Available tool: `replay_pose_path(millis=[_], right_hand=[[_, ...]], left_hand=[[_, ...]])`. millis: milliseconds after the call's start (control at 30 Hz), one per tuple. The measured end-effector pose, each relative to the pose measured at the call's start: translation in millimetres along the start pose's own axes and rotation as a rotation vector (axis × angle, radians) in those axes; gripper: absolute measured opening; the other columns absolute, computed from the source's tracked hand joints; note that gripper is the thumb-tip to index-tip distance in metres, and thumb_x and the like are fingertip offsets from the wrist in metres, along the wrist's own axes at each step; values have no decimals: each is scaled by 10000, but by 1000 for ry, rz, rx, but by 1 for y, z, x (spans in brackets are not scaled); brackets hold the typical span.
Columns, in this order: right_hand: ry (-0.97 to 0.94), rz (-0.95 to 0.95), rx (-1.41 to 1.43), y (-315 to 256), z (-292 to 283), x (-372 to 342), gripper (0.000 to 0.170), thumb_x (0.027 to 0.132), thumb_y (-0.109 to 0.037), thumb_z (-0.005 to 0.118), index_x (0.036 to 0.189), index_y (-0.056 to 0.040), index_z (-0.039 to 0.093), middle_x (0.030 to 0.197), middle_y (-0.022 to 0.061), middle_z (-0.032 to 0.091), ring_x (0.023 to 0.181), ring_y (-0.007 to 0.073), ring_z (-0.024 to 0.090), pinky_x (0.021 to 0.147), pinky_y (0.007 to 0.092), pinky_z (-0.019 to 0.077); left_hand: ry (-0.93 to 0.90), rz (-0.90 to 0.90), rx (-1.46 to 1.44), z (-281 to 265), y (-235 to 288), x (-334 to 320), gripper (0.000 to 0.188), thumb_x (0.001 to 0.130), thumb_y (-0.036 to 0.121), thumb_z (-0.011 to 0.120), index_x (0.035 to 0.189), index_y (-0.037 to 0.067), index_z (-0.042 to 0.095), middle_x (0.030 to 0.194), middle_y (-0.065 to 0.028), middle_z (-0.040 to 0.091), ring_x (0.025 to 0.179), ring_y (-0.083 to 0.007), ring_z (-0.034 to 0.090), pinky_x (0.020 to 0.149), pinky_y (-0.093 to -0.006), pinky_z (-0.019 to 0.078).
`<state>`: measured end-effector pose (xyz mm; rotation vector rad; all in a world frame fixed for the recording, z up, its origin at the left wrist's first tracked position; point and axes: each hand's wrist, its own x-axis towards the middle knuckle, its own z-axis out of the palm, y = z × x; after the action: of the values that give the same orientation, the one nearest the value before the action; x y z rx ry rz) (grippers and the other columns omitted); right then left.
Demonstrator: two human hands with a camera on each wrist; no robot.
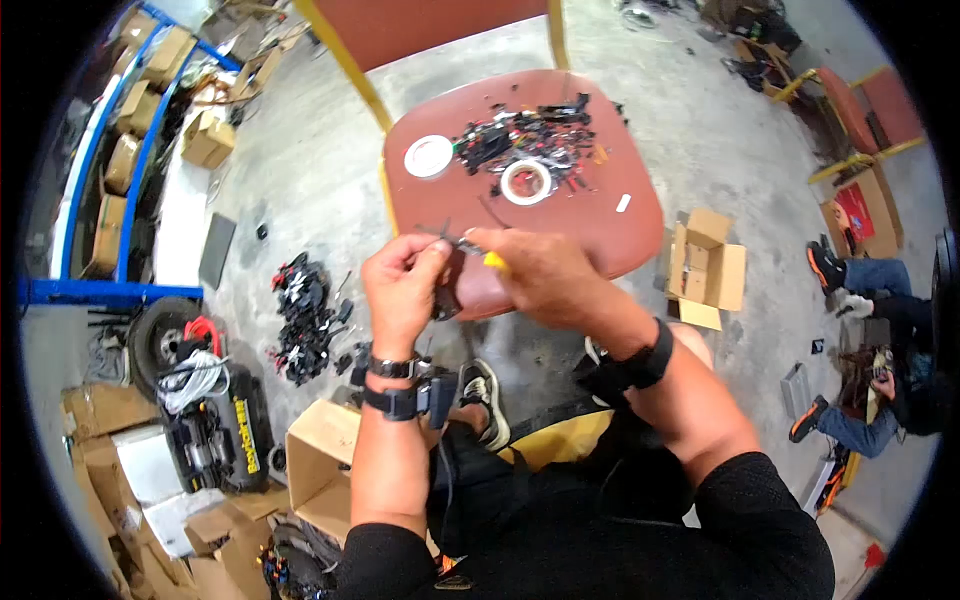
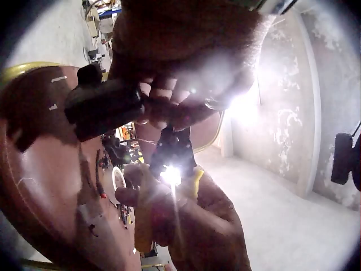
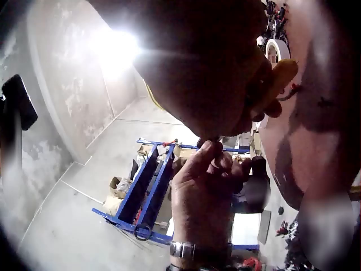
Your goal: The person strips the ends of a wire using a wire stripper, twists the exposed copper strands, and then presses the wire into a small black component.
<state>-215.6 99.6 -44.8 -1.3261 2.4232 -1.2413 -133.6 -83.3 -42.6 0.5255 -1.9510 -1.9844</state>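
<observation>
Over the front edge of a red-brown chair seat (image 1: 600,235), my two hands come together. My right hand (image 1: 550,275) grips yellow-handled pliers (image 2: 145,220), whose dark jaws point toward the fingers of my left hand (image 1: 400,285). In the left wrist view, glare covers the pliers' pivot. My left hand pinches a small dark part between thumb and fingers; I cannot tell its kind. A black block (image 2: 104,107) shows beside the left fingers in that view. On the seat lie a heap of small black and red parts (image 1: 540,135) and a white tape roll (image 1: 508,184).
A white round lid (image 1: 428,157) lies on the seat's left. Another heap of black parts (image 1: 305,315) is on the floor at left. An open cardboard box (image 1: 730,270) stands to the right, a second box (image 1: 320,440) near my left elbow. Another person (image 1: 880,380) sits far right.
</observation>
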Motion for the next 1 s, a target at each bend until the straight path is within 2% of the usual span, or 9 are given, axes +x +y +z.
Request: replay_pose_path(millis=[33,100,300,333,367,567,733,833,1000], right_hand=[[11,-5,-28,0,0,0,579,788,-345,761,1260,-62,582,1013,180,686,901,380,673,735,471,533],[11,-27,-61,-1,0,1,640,757,-392,780,1266,-62,577,992,172,680,881,372,673,721,469,532],[44,-130,-88,-3,-2,1,803,632,-397,857,1272,-13,557,1015,148,662,894,348,664,731,435,539],[56,-152,-135,-3,0,1,841,599,-378,874,1269,9,547,1009,150,652,891,344,657,740,424,541],[69,-176,-108,-4,-2,1,859,593,-379,877,1283,4,537,1006,159,647,894,346,656,745,427,541],[77,-145,-135,-6,-5,1,770,687,-419,808,1281,-12,535,975,157,639,883,355,655,728,429,546],[106,-140,-142,0,-5,2,535,817,-309,674,1250,-13,567,961,150,640,865,346,655,703,429,545],[82,-108,-134,1,-8,4,489,835,-270,638,1247,-16,573,955,147,641,845,341,645,708,450,522],[49,-97,-165,2,-14,7,481,833,-274,646,1245,-36,573,932,144,629,822,343,626,697,465,475]], left_hand=[[0,-15,19,1,3,0,69,897,23,659,850,-21,682,699,-5,640,611,-62,558,557,-209,433],[-1,-24,6,-2,0,2,64,885,15,651,839,-18,682,696,-8,639,611,-63,558,560,-209,431],[-7,1,2,-1,3,1,85,877,27,643,810,-19,665,677,-31,635,592,-96,574,575,-229,452],[6,-14,17,-1,2,1,106,873,20,608,786,-31,640,677,-65,637,594,-135,583,593,-262,466],[20,-15,39,0,5,0,110,873,23,611,777,-25,636,673,-64,637,588,-135,579,591,-263,464],[35,15,19,0,-3,4,106,869,25,611,771,-8,633,664,-43,632,569,-109,564,561,-245,438],[46,23,-8,6,-4,7,113,869,49,621,768,-1,630,656,-33,627,559,-94,552,540,-227,409],[15,43,-2,6,-5,10,81,872,15,619,803,-20,644,687,-31,630,591,-89,565,571,-229,449],[-7,38,-53,10,-9,15,70,876,-4,616,815,-24,643,702,-36,635,611,-91,572,583,-231,454]])
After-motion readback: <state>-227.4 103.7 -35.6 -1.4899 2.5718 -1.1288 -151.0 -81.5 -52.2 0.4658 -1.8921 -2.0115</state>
